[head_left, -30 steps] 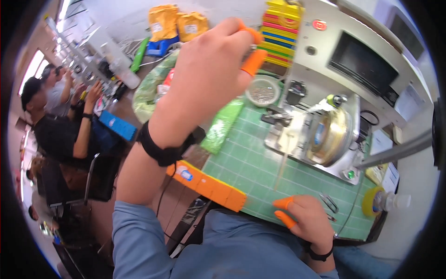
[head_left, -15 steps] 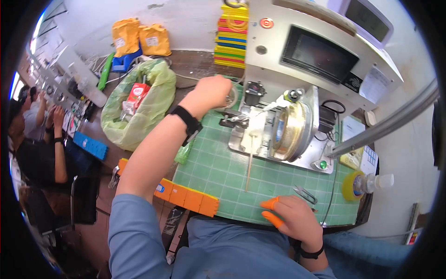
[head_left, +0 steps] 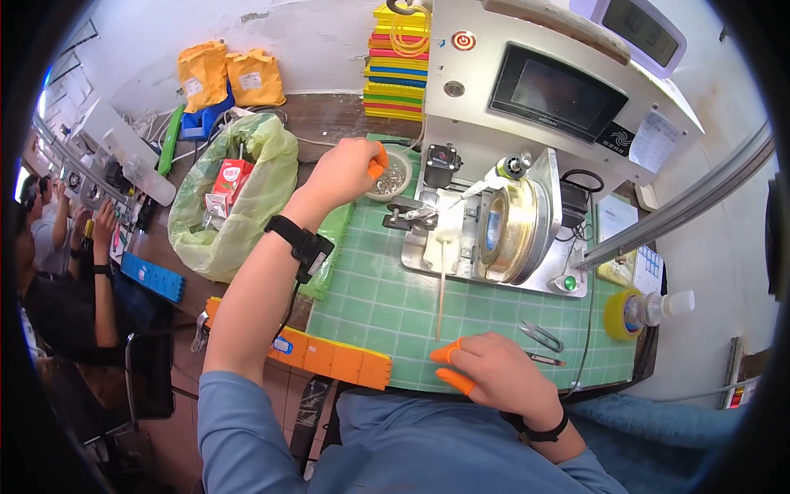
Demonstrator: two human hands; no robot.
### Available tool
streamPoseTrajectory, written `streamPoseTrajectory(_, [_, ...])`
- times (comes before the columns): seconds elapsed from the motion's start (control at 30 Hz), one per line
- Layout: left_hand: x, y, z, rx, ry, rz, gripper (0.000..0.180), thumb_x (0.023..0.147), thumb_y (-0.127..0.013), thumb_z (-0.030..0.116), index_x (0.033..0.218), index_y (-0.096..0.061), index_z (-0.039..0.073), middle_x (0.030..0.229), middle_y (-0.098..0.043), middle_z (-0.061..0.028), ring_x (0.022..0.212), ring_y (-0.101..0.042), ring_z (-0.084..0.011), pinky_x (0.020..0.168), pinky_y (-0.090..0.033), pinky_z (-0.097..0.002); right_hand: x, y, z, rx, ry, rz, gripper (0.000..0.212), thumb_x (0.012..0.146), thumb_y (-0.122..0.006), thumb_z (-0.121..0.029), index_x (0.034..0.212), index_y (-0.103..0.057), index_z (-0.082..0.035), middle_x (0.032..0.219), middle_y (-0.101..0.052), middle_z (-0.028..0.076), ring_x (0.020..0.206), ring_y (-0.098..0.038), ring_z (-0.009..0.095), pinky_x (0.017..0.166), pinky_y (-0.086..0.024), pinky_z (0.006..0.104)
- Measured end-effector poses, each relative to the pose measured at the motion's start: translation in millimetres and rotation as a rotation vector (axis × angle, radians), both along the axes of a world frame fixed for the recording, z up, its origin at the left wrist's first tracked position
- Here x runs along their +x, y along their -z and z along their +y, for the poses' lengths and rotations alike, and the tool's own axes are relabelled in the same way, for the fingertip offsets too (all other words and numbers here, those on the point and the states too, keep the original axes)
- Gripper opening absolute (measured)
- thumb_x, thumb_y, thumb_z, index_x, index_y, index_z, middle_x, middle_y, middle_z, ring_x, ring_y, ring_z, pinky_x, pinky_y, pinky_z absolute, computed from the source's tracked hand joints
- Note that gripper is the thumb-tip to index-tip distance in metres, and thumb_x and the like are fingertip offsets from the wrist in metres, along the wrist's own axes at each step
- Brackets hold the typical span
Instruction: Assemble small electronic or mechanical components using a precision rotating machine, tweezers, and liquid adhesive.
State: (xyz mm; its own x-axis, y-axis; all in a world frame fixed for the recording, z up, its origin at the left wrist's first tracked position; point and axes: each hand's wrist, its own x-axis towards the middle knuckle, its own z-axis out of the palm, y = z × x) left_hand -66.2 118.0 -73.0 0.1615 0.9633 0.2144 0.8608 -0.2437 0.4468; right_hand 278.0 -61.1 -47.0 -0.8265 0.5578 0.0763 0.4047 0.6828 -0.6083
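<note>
At the left edge of a small round bowl (head_left: 387,190) of tiny metal parts, my left hand (head_left: 344,174) is raised. Its orange-covered fingertips are pressed together, and whatever they pinch is too small or hidden to make out. My right hand (head_left: 502,372) lies low over the front of the green cutting mat (head_left: 370,309), orange-covered thumb and forefinger apart with nothing between them. Just beyond it are small thread snips (head_left: 541,336) and a thin pointed tool (head_left: 546,360). A slim wooden stick (head_left: 441,300) points toward me from the white block of the machine (head_left: 448,226).
A green plastic bag (head_left: 193,235) holding a red box (head_left: 233,177) stands left of the mat. Behind the machine's wheel (head_left: 510,230) rises a panel with a dark screen (head_left: 555,92). An orange strip (head_left: 337,358) lines the front edge; a bottle (head_left: 658,309) stands right. Co-workers sit far left.
My left hand has drawn left from over the bowl, uncovering the metal parts. My right hand has shifted slightly left, exposing the thin pointed tool. The whole view has moved a little.
</note>
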Motion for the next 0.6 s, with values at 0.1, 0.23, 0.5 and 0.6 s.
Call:
streamPoseTrajectory(0.1, [-5.3, -3.9, 1.1, -0.024, 0.01, -0.034, 0.015, 0.086, -0.071, 0.009, 0.099, -0.076, 0.004, 0.097, -0.075, -0.0171, 0.095, -0.072, -0.0361, 0.084, -0.058, -0.0458, 0.5, 6.0, 3.1, 0.004, 0.017, 0.034, 0.022, 0.092, -0.076, -0.022, 0.109, -0.073, -0.009, 0.087, -0.066, 0.009, 0.079, -0.065, 0.032, 0.071, -0.052, 0.0426])
streamPoseTrajectory(0.23, [2.1, -7.0, -4.3, -0.059, -0.001, 0.091, 0.017, 0.085, -0.072, 0.01, 0.101, -0.076, 0.005, 0.099, -0.075, -0.0161, 0.097, -0.072, -0.0351, 0.084, -0.058, -0.0451, 2.9, 5.2, 7.8, -0.024, 0.063, -0.044, 0.023, 0.094, -0.075, -0.023, 0.112, -0.072, -0.009, 0.091, -0.067, 0.01, 0.084, -0.066, 0.032, 0.076, -0.053, 0.0429])
streamPoseTrajectory(0.5, [11.6, -9.5, 0.5, -0.149, 0.003, 0.308, 0.013, 0.084, -0.072, 0.011, 0.096, -0.074, 0.005, 0.1, -0.073, -0.015, 0.094, -0.071, -0.0352, 0.082, -0.058, -0.0451, 1.8, 4.6, 10.2, -0.011, 0.129, -0.081, 0.028, 0.092, -0.076, -0.024, 0.116, -0.071, -0.009, 0.091, -0.064, 0.01, 0.083, -0.064, 0.033, 0.075, -0.051, 0.0433])
streamPoseTrajectory(0.6, [7.5, -3.6, -1.1, -0.034, 0.005, 0.303, 0.012, 0.085, -0.071, 0.01, 0.095, -0.074, 0.005, 0.097, -0.074, -0.015, 0.093, -0.071, -0.0351, 0.082, -0.057, -0.0452, 1.5, 1.0, 10.4, -0.028, 0.122, -0.129, 0.025, 0.094, -0.073, -0.021, 0.116, -0.07, -0.009, 0.095, -0.065, 0.01, 0.087, -0.067, 0.032, 0.079, -0.053, 0.0435])
